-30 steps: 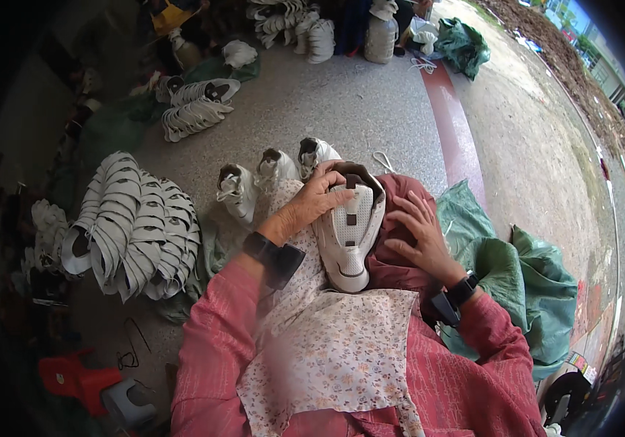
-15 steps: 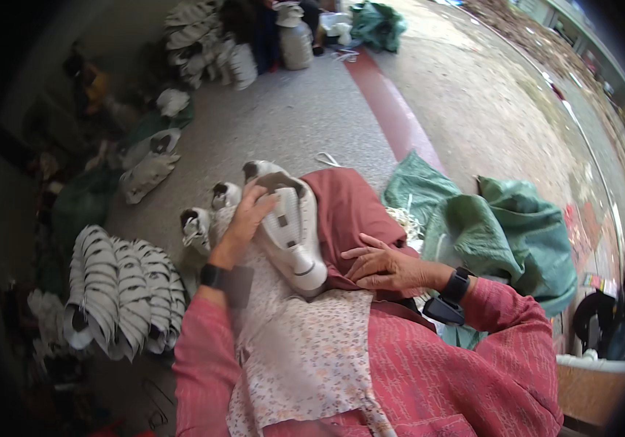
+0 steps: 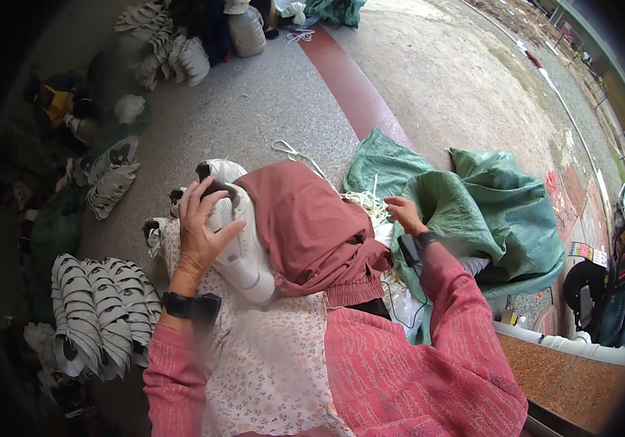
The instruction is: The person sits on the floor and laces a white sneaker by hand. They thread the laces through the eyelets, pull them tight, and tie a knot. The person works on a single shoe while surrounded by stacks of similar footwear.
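A white shoe upper (image 3: pixel 251 280) lies slanted on my lap, over a flowered apron (image 3: pixel 268 357). My left hand (image 3: pixel 205 231) rests on its upper part with fingers and thumb spread. More white shoes (image 3: pixel 221 170) sit just beyond and left of that hand, partly hidden. Over my right leg stretches reddish-brown cloth (image 3: pixel 305 226). My right hand (image 3: pixel 404 215) is beside a bundle of white laces (image 3: pixel 365 206), fingers stretched out and nothing visible in them. A green sack (image 3: pixel 465 211) lies right next to it.
Stacks of nested white shoe uppers (image 3: pixel 104 313) stand on the floor to my left, with further stacks (image 3: pixel 159 44) at the far left. A loose white lace (image 3: pixel 287 150) lies ahead. A brown ledge (image 3: pixel 567 382) is at lower right, and a large translucent bottle (image 3: pixel 245 30) stands far ahead.
My right hand has left the brown cloth and moved right to the white laces. My left hand stays on the shoe upper, its fingers more spread. The whole view has shifted.
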A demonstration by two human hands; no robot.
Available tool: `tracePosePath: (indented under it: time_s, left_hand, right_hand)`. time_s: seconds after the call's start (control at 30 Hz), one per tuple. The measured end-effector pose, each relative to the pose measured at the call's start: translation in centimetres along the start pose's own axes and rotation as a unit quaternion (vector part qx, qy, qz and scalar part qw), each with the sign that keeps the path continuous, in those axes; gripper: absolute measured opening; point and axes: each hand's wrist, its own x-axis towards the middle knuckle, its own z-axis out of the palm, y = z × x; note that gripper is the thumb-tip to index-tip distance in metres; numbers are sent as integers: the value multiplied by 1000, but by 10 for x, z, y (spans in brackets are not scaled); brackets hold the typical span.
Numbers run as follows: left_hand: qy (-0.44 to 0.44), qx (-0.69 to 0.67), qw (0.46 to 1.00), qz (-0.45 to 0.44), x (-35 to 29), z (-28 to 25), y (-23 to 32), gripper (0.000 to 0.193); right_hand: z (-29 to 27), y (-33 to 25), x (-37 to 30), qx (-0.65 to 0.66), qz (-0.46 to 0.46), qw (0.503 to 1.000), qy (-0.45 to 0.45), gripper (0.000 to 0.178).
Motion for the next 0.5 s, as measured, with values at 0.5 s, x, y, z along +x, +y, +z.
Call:
tracePosePath:
  time_s: [0.5]
  left_hand:
    - [-25,-32,998,-54,15,-4,13,49]
  right_hand:
    - [78,28,67,-456,-93,877,-120,51]
